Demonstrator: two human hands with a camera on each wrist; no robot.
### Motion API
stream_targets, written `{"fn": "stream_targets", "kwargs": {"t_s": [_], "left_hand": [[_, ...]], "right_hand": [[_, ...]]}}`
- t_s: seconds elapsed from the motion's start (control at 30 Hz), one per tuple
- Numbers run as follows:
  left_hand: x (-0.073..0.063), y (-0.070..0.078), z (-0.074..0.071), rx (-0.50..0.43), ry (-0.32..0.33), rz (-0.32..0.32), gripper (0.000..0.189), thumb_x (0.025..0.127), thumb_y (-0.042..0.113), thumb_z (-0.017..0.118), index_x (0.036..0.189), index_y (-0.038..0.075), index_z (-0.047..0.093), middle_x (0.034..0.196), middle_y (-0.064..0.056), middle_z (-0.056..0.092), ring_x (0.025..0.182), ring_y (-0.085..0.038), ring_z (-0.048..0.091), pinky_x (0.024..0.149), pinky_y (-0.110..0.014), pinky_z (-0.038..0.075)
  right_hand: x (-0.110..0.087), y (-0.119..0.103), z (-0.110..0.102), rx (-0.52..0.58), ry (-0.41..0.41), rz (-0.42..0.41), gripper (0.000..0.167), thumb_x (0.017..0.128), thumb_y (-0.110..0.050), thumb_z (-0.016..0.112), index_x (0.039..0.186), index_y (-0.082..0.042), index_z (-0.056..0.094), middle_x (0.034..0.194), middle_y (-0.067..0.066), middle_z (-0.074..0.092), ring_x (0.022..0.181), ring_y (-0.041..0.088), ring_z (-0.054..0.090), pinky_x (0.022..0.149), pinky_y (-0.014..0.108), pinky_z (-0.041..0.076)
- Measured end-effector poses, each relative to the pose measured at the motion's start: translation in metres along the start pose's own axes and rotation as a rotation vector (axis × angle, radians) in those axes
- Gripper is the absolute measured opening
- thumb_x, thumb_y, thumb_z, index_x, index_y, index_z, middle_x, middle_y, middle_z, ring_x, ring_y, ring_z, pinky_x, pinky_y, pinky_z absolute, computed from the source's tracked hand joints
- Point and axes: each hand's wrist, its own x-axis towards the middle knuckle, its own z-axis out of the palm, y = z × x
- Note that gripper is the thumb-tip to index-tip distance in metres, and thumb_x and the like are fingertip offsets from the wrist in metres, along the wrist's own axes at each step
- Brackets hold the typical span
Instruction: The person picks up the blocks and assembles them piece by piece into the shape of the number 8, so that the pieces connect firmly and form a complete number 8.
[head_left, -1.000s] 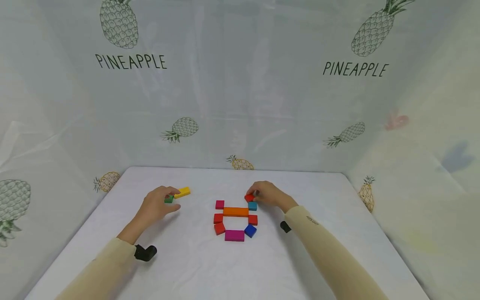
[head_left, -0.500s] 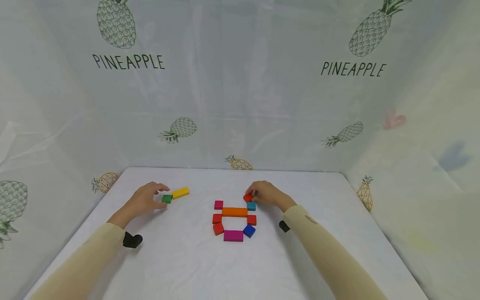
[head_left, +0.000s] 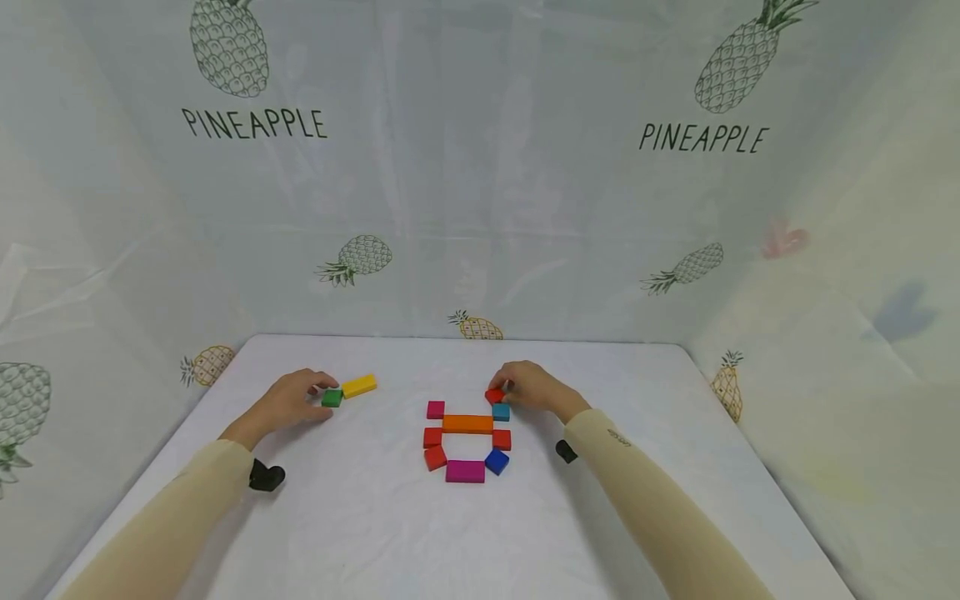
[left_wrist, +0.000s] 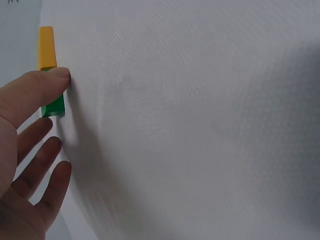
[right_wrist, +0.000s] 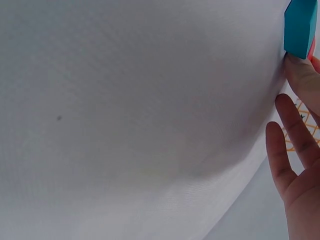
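Observation:
In the head view my left hand (head_left: 287, 400) hovers around a small green block (head_left: 332, 398), thumb on the near side and fingers on the far side, a gap showing. A longer yellow block (head_left: 359, 386) lies end to end with the green one. The left wrist view shows the thumb (left_wrist: 42, 90) in front of the green block (left_wrist: 53, 106). My right hand (head_left: 534, 388) pinches a red block (head_left: 494, 396) just behind a teal block (head_left: 501, 412). The right wrist view shows the teal block (right_wrist: 301, 27) beside the thumb, the red one mostly hidden.
Between the hands lies an arrangement of blocks: a long orange block (head_left: 468, 424), a pink block (head_left: 436, 409), several red ones, a blue block (head_left: 497, 462) and a magenta block (head_left: 465, 472). A white-covered table (head_left: 360, 533) meets a pineapple-print curtain (head_left: 480, 183) behind.
My left hand has drawn back to the left from over the green and yellow blocks, leaving the green one in sight. The right hand stays at the red block.

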Motion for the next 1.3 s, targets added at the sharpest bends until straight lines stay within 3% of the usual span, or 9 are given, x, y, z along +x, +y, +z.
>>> {"fn": "stream_targets", "kwargs": {"t_s": [0.53, 0.93, 1.3], "left_hand": [[0.007, -0.005, 0.001, -0.036, -0.035, 0.012, 0.041, 0.09, 0.022, 0.086, 0.127, 0.009, 0.072, 0.12, -0.008, 0.071, 0.11, -0.031, 0.064, 0.099, -0.056, 0.053], [0.007, -0.01, 0.001, -0.038, -0.024, 0.023, 0.038, 0.091, 0.02, 0.085, 0.125, 0.01, 0.073, 0.118, -0.006, 0.072, 0.108, -0.029, 0.064, 0.096, -0.053, 0.054], [0.006, -0.011, 0.001, -0.048, -0.013, 0.03, 0.032, 0.094, 0.013, 0.082, 0.124, 0.009, 0.073, 0.118, -0.007, 0.073, 0.106, -0.027, 0.065, 0.095, -0.051, 0.055]], "right_hand": [[-0.001, 0.001, -0.002, 0.017, -0.014, 0.017, 0.025, 0.097, -0.008, 0.078, 0.118, -0.02, 0.078, 0.115, -0.004, 0.071, 0.106, 0.019, 0.061, 0.099, 0.038, 0.056], [0.001, -0.001, -0.008, -0.042, -0.05, -0.035, 0.027, 0.098, -0.011, 0.078, 0.124, -0.02, 0.078, 0.11, -0.005, 0.069, 0.106, 0.017, 0.061, 0.098, 0.034, 0.055], [-0.001, -0.005, -0.008, -0.011, -0.047, -0.033, 0.026, 0.098, -0.008, 0.077, 0.122, -0.018, 0.078, 0.111, -0.004, 0.069, 0.107, 0.02, 0.061, 0.099, 0.038, 0.056]]}}
